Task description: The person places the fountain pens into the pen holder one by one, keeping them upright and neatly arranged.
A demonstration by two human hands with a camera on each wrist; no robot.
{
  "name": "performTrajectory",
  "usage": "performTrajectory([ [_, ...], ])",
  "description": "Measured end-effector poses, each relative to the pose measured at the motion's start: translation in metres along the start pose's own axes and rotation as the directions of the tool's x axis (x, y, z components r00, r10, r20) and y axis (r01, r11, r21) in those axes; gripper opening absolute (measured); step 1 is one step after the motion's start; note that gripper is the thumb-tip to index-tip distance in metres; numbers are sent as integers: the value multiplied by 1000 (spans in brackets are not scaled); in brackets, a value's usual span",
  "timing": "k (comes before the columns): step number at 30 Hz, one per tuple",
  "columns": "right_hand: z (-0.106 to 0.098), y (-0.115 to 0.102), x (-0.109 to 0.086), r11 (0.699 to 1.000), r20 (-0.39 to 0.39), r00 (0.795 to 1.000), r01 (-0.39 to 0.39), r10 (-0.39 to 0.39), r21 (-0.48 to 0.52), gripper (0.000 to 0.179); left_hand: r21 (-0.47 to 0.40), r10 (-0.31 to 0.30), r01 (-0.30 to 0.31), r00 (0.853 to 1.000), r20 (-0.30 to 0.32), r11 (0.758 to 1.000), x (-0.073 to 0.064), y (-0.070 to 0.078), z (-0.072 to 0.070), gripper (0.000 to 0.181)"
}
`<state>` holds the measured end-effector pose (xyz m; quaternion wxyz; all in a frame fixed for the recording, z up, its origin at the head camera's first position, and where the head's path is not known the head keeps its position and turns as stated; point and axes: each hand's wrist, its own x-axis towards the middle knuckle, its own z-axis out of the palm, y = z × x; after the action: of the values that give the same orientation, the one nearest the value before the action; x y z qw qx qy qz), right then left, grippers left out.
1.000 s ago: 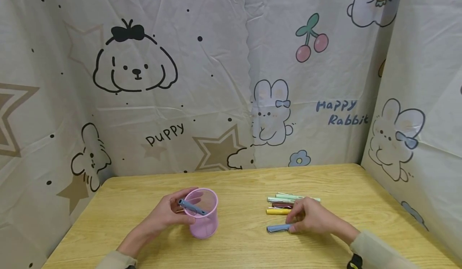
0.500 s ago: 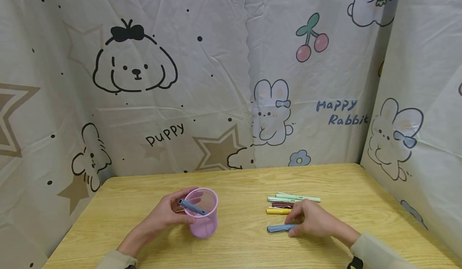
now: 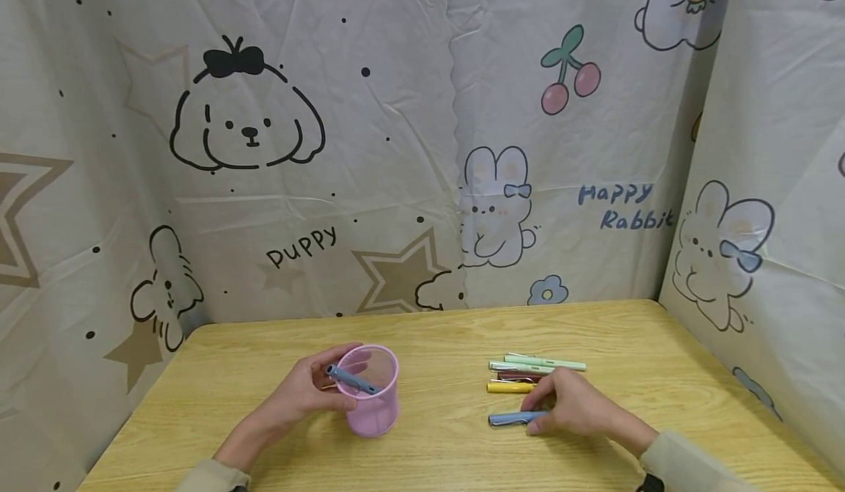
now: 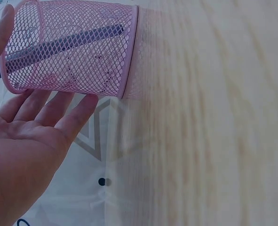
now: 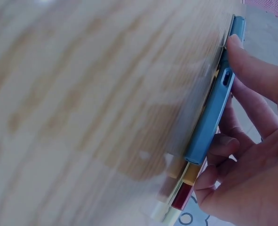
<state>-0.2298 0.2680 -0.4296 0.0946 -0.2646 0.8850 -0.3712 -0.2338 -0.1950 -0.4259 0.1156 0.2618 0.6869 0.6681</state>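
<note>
My left hand [image 3: 306, 386] grips a pink mesh pen cup [image 3: 375, 415] standing on the table, thumb on the near side and fingers round the far side. Inside leans a dark blue-grey pen [image 3: 350, 378], its upper end poking past the rim; through the mesh in the left wrist view its lower end reaches near the base. To the right, my right hand [image 3: 581, 404] pinches a blue pen [image 3: 508, 419] lying flat. The right wrist view shows my thumb along this blue pen [image 5: 213, 110], fingers on its other side.
Just beyond the right hand lie a yellow pen [image 3: 507, 387], a dark red pen [image 3: 518, 376] and two light green pens [image 3: 548, 361], side by side and partly behind the hand. A printed cloth [image 3: 396, 206] hangs behind the wooden table [image 3: 436, 463].
My right thumb and fingers have shifted very slightly on the blue pen, showing a little more of it. The left hand and pen cup have stayed put.
</note>
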Motion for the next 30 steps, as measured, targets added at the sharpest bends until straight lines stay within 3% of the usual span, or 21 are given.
performTrajectory([
  [30, 7, 0, 2, 1000, -34, 999, -22, 22, -5, 17, 25, -9, 9, 1000, -1, 1000, 0, -1, 0, 83],
])
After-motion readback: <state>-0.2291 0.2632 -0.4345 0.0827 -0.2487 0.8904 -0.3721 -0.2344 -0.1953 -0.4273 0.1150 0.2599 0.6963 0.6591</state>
